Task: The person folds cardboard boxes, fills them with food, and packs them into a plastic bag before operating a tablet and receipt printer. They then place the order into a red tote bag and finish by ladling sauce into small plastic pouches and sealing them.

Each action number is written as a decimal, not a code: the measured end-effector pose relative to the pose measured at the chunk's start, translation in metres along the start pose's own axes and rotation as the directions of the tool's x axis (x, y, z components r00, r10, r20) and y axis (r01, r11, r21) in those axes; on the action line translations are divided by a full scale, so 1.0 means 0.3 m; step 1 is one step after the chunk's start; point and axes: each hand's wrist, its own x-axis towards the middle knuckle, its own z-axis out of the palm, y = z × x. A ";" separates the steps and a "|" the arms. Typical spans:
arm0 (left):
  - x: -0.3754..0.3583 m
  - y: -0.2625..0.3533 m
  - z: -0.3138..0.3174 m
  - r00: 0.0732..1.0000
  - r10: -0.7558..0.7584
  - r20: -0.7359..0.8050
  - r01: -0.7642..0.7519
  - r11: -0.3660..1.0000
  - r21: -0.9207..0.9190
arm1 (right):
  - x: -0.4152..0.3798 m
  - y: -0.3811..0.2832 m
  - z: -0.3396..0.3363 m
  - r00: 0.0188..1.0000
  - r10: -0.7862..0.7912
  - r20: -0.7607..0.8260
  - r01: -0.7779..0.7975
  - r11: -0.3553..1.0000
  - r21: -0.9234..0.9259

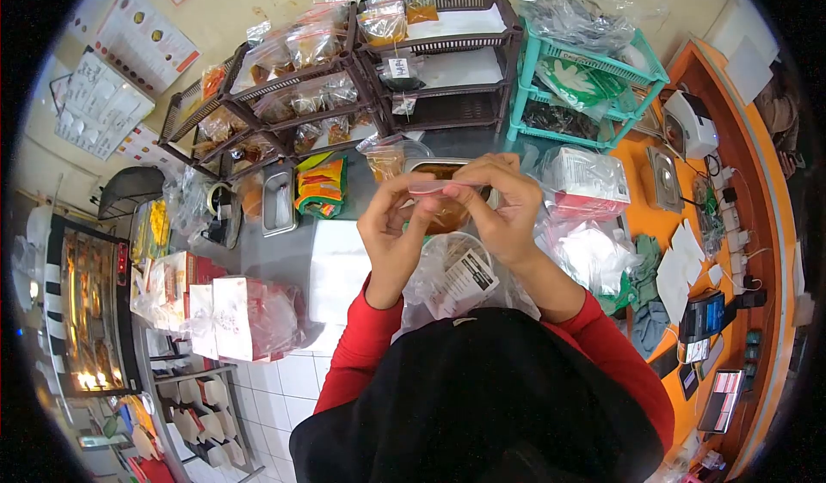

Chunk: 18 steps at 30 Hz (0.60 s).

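Observation:
Both hands meet over the counter at the middle of the view. My left hand [396, 216] pinches one end of the red-edged top of a small clear plastic bag [430, 188]. The other end of that edge is between the thumb and fingers of my right hand [503, 208]. The bag's lower part is partly hidden by the fingers. Just behind the hands is a metal tray [436, 166] with brown contents. Below them sits a round clear container [465, 251] with a labelled white packet [469, 283] in front.
Dark racks [430, 46] with bagged food stand at the back, beside a turquoise rack [602, 61]. A yellow-green packet [322, 187] and narrow metal tray [278, 201] lie left. White boxes [232, 311] are front left. Plastic-wrapped boxes [588, 182] sit right.

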 end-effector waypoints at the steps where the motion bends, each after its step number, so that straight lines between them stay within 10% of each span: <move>1: 0.000 -0.009 -0.010 0.999 -0.022 0.025 0.022 1.000 0.010 | 0.002 0.001 -0.001 1.000 0.011 0.003 -0.011 1.000 0.001; 18: 0.047 -0.069 -0.097 0.992 -0.115 0.059 0.103 0.979 0.176 | 0.004 0.094 0.059 0.951 0.246 0.185 -0.295 0.900 0.321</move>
